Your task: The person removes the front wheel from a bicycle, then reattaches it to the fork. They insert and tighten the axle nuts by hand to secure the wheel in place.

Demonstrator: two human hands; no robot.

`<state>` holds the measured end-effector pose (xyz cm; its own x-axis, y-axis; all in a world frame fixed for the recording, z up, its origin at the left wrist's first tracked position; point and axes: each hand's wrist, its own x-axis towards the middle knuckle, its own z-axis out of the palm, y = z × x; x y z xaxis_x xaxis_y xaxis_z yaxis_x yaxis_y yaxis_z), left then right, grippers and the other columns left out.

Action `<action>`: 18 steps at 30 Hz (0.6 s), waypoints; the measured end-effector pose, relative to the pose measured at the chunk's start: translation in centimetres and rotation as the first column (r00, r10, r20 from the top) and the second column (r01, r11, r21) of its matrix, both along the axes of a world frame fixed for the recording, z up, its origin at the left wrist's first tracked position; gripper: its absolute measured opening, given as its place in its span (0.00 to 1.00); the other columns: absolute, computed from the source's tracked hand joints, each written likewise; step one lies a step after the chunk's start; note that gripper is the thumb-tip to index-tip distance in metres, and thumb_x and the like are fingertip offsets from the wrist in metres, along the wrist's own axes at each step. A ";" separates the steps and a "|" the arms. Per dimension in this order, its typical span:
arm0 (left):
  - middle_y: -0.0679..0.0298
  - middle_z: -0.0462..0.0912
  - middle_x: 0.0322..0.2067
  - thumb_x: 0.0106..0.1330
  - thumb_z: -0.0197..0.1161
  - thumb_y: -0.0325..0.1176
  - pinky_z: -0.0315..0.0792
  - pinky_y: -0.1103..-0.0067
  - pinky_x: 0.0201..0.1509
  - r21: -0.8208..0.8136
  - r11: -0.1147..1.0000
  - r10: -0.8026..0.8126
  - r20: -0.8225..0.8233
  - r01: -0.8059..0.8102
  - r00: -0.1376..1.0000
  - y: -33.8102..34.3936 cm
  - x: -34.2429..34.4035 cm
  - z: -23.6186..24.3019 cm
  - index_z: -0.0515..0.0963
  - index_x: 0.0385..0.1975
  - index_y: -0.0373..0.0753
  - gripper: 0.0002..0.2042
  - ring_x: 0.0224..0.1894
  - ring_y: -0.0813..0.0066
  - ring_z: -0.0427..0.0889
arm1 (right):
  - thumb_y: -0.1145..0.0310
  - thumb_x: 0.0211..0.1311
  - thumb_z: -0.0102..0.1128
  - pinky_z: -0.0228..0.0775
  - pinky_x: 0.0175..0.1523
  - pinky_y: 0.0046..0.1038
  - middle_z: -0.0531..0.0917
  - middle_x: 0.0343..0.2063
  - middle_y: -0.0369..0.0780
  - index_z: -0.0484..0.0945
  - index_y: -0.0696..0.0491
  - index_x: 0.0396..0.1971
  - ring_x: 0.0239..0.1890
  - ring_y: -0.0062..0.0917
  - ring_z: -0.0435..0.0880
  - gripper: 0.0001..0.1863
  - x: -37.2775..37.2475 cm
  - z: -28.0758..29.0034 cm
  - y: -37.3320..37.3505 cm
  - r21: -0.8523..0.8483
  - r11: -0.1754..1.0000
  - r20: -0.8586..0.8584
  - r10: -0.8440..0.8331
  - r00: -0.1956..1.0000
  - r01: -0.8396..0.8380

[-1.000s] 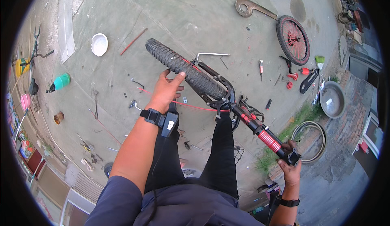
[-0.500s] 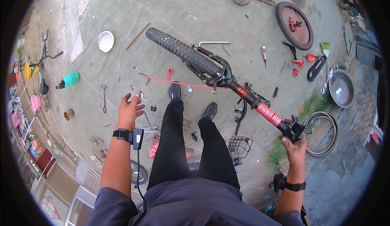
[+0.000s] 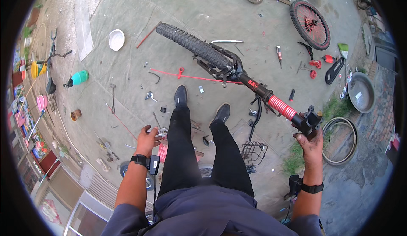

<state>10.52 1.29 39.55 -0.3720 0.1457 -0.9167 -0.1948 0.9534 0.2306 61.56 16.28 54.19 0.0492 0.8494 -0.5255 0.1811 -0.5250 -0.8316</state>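
Observation:
My right hand [image 3: 313, 149] is closed round the black clamp end of a bicycle front fork [image 3: 253, 84]. The fork slants up to the left, with a red-and-white striped sleeve [image 3: 281, 106] along its stem. At its far end sits a knobby-tyred front wheel [image 3: 190, 44]. A thin red cable [image 3: 195, 78] stretches left from beside the fork crown. My left hand [image 3: 147, 142] hovers near my left leg, fingers apart, holding nothing. Above it on the ground lie a brake lever [image 3: 151, 96] and a small black part [image 3: 163, 109].
On the green ground sheet, a red-spoked wheel [image 3: 310, 24] and a green brush [image 3: 343, 49] lie at the far right. A metal basin [image 3: 361, 92] and tyre rings [image 3: 340, 141] are nearer. A wire basket [image 3: 254, 152] lies beside my right leg; a white bowl [image 3: 116, 40] is far left.
My left hand has come down and to the right, toward my leg. My right hand keeps its hold on the fork, whose clamp end has tilted slightly upward in view.

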 end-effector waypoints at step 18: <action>0.48 0.82 0.49 0.57 0.71 0.39 0.76 0.65 0.55 -0.109 0.630 -0.776 -0.051 0.769 0.629 -10.1 -9.0 -8.8 0.72 0.61 0.32 0.32 0.49 0.49 0.83 | 0.56 0.60 0.71 0.80 0.45 0.31 0.76 0.56 0.43 0.55 0.51 0.73 0.50 0.35 0.84 0.46 -7.5 -5.5 -4.9 -0.397 0.864 0.103 -0.292 0.951 0.309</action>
<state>1.55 -8.86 30.72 -0.2286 0.3536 -0.9070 0.6372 0.7587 0.1352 54.09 11.42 48.69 0.2946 0.5047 -0.8115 -0.0127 -0.8470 -0.5314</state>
